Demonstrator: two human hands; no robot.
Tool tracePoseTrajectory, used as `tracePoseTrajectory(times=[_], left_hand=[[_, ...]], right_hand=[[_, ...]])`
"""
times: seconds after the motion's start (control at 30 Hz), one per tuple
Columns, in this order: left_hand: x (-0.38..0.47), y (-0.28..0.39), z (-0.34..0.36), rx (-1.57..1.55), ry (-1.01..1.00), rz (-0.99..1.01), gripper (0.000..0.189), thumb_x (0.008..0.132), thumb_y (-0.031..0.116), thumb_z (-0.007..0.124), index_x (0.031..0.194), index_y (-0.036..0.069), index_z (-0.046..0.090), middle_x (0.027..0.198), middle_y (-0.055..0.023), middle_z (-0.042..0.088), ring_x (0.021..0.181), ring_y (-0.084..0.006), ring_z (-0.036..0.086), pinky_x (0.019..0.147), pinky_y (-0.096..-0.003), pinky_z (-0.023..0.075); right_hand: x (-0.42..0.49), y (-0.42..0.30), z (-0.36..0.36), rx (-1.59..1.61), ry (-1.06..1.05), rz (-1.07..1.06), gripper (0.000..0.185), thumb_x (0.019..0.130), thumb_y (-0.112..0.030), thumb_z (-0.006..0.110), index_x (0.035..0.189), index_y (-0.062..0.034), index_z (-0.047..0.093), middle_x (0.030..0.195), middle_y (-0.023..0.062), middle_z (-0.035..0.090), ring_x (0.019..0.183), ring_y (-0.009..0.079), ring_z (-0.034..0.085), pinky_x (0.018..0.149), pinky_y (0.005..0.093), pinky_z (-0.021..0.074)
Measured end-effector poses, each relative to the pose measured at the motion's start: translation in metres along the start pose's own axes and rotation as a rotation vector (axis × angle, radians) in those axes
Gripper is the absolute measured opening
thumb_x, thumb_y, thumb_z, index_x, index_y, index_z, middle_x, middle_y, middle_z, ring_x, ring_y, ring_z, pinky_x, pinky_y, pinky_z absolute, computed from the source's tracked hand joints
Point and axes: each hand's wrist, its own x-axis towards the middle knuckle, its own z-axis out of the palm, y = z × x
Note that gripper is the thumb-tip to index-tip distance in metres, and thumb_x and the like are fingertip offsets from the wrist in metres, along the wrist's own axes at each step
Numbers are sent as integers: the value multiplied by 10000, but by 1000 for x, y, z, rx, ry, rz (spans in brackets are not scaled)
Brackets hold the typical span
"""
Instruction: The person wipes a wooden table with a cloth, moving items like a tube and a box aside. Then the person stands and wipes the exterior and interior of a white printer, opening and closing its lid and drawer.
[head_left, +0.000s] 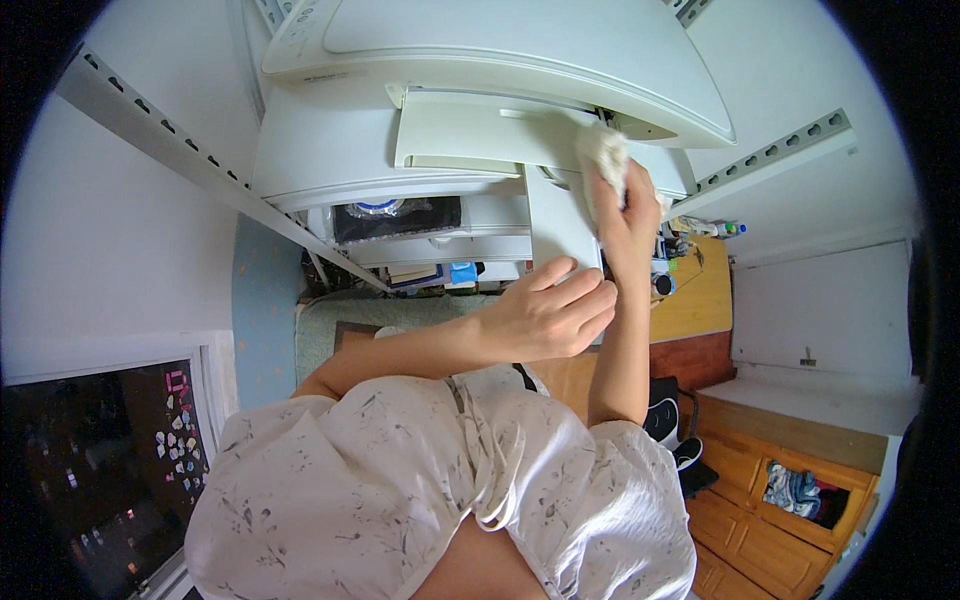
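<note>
A white printer (330, 142) stands before me, its paper tray (465, 135) folded down at the front. From the tray a narrow paper tray extension (559, 217) sticks out towards me. My left hand (551, 311) holds the near end of this extension, its fingers bent around the edge and partly hiding it. Bunched in my right hand (628, 214) is a cream-coloured cloth (606, 150). The cloth lies against the right side of the tray, close to the extension's root. Part of the cloth is hidden behind my fingers.
Perforated metal shelf posts (161, 127) flank the printer. On a shelf below lies a black item in clear plastic (397, 217). A wooden desk (690, 292) with bottles and small things is at right, a wooden cabinet (780, 487) lower right. A dark window (97, 465) is at left.
</note>
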Motion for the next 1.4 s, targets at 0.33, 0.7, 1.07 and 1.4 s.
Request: tracePoseTrajectory(times=[0.33, 0.7, 1.07, 1.4], left_hand=[[-56, -5, -20, -597, 295, -573, 759, 674, 298, 896, 1307, 101, 525, 1025, -83, 537, 956, -190, 539, 867, -363, 450], [-31, -8, -21, -1946, -57, -1114, 1000, 775, -4, 802, 1556, 81, 183, 1411, -65, 475, 1257, -204, 518, 1028, -388, 455], [-38, -14, -17, -1797, -143, -1150, 869, 776, -23, 795, 1494, 80, 316, 1353, -55, 531, 1257, -174, 531, 1047, -356, 461], [-34, -12, -27, -1803, -227, -1281, 775, 839, 34, 732, 1491, 74, 313, 1289, -63, 560, 1164, -166, 577, 984, -340, 493]], right_hand=[[32, -11, -15, 18, -320, -107, 259, 880, -182, 667, 1094, -44, 713, 1155, 154, 673, 1109, 321, 592, 971, 413, 423], [13, -6, -9, 183, -523, -220, 343, 796, -167, 609, 1082, 4, 688, 1302, 133, 636, 1194, 304, 543, 1032, 380, 327], [-58, -37, -60, 290, -524, -308, 466, 710, -351, 590, 1044, -73, 758, 1130, 99, 721, 1052, 243, 656, 922, 356, 377], [-25, -11, -27, 221, -430, -340, 401, 678, -229, 604, 1015, -58, 739, 1119, 115, 703, 1048, 289, 645, 977, 406, 401]])
